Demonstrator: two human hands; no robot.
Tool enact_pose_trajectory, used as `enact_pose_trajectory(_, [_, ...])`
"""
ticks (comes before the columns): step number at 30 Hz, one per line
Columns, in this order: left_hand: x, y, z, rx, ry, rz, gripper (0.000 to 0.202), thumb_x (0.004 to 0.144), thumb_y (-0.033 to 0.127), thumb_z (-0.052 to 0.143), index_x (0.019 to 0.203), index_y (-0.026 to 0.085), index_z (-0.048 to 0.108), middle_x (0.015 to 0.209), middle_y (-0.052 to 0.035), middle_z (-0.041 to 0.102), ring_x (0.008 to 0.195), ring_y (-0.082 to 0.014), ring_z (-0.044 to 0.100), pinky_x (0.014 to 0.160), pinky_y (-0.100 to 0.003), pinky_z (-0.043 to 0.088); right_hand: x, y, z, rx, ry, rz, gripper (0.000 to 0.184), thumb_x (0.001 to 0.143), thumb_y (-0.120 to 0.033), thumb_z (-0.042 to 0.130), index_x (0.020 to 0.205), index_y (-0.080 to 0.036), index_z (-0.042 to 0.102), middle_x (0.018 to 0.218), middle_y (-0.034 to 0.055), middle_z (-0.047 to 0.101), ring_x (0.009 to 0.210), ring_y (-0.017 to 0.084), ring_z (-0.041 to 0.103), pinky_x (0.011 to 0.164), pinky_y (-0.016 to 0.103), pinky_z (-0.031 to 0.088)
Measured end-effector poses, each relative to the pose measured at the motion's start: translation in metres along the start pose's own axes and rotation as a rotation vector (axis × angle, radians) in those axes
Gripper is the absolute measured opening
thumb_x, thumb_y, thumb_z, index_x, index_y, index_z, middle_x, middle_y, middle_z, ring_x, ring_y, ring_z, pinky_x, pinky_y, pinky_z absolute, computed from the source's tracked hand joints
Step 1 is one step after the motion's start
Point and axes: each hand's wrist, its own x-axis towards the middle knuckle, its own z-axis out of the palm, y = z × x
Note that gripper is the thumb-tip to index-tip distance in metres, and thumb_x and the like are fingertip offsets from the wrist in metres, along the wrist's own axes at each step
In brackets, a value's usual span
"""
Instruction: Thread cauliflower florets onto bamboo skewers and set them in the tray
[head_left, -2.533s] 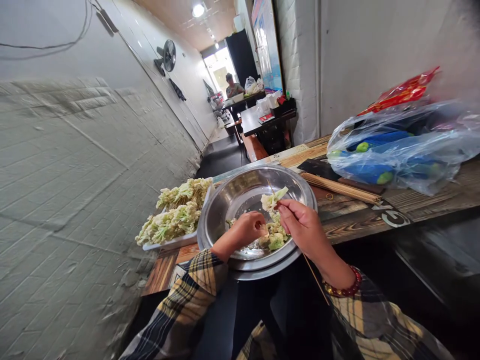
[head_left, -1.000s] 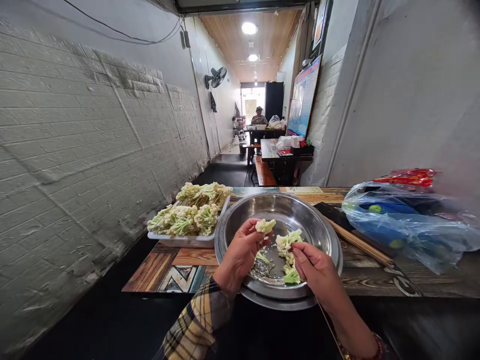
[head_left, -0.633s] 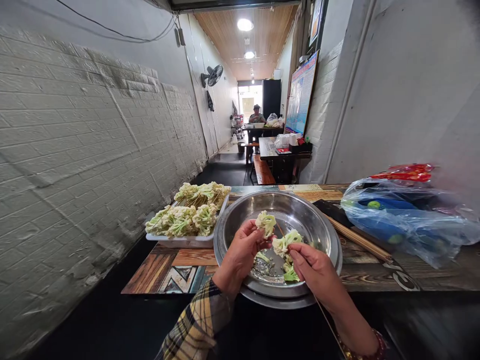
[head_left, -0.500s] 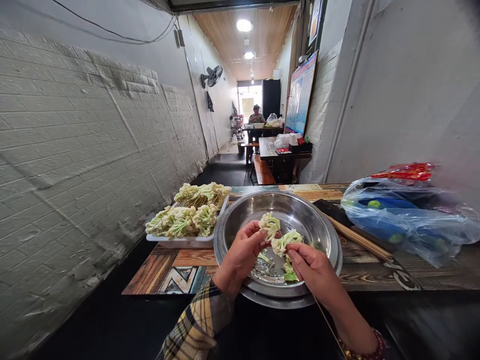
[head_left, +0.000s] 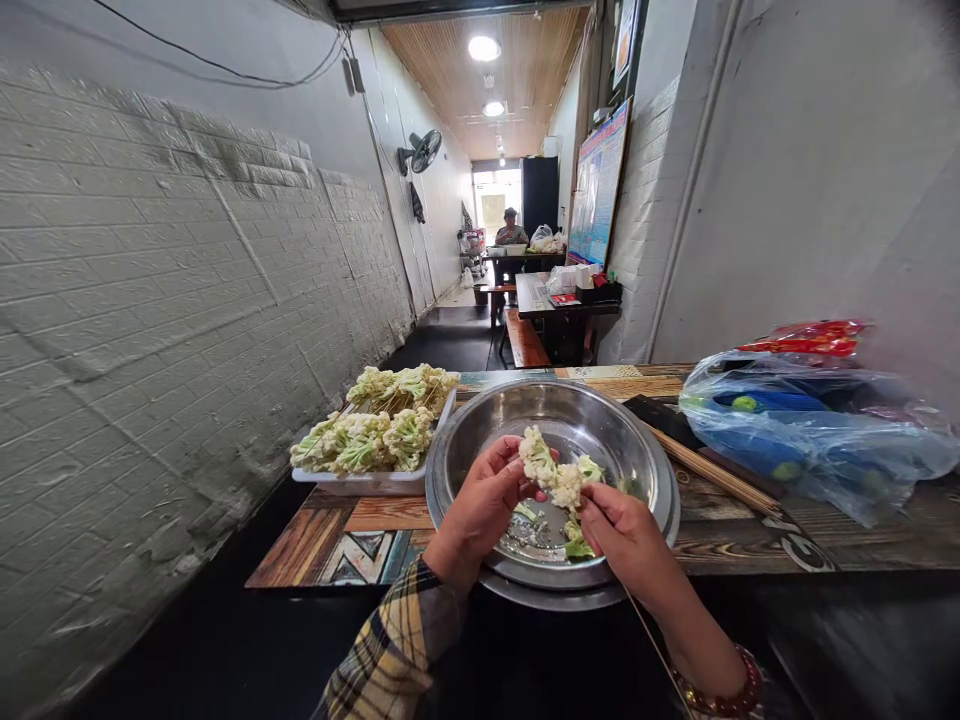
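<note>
Over a wide steel bowl (head_left: 480, 420), both my hands work on cauliflower florets (head_left: 566, 486) threaded on a thin skewer (head_left: 649, 640). My left hand (head_left: 487, 505) pinches the upper floret (head_left: 537, 456) between thumb and fingers. The skewer is gripped by my right hand (head_left: 626, 525) just below the lower floret, and its long end runs down under my right forearm. Small cauliflower scraps and a green leafy piece (head_left: 577, 548) lie in the bowl beneath my hands. To the left, a white tray (head_left: 367, 484) holds skewered cauliflower (head_left: 364, 442) in a pile.
Right of the bowl lie a bundle of bare skewers (head_left: 716, 468) and a clear plastic bag (head_left: 810, 420) with green and blue contents. A red packet (head_left: 814, 338) sits behind the bag. Farther back, a person (head_left: 511, 232) sits at another table, beyond a wooden bench (head_left: 525, 338).
The florets on the skewer have turned, showing more of their white heads. Both hands keep their grip and have barely moved; the view has shifted slightly.
</note>
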Motion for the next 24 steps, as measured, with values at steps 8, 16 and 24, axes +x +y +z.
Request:
enact_pose_trajectory(8, [0.005, -0.007, -0.009, -0.019, 0.15, -0.055, 0.026, 0.061, 0.025, 0.082, 0.079, 0.013, 0.067, 0.074, -0.0024, 0.069, 0.063, -0.0096, 0.061, 0.06, -0.021, 0.048, 0.0, 0.004, 0.002, -0.042, 0.045, 0.01, 0.031, 0.091, -0.041, 0.047, 0.088, -0.017, 0.067, 0.051, -0.0041, 0.047, 0.046, 0.011, 0.041, 0.046, 0.023, 0.033])
enact_pose_trajectory(16, [0.002, -0.006, -0.007, 0.073, 0.173, -0.053, 0.029, 0.061, 0.031, 0.081, 0.073, 0.013, 0.061, 0.059, 0.0027, 0.059, 0.046, -0.0058, 0.052, 0.043, -0.016, 0.039, -0.003, 0.01, 0.003, -0.028, 0.142, 0.023, 0.039, 0.087, -0.049, 0.051, 0.093, -0.016, 0.071, 0.051, -0.0012, 0.053, 0.047, 0.014, 0.049, 0.043, 0.023, 0.037])
enact_pose_trajectory(24, [0.008, -0.006, -0.014, -0.115, 0.351, 0.035, 0.043, 0.053, 0.025, 0.086, 0.086, 0.013, 0.061, 0.067, 0.002, 0.063, 0.052, -0.007, 0.058, 0.047, -0.016, 0.044, -0.005, 0.01, 0.003, -0.043, 0.15, 0.016, 0.042, 0.088, -0.052, 0.049, 0.095, -0.016, 0.07, 0.05, -0.0021, 0.054, 0.048, 0.013, 0.051, 0.045, 0.023, 0.04])
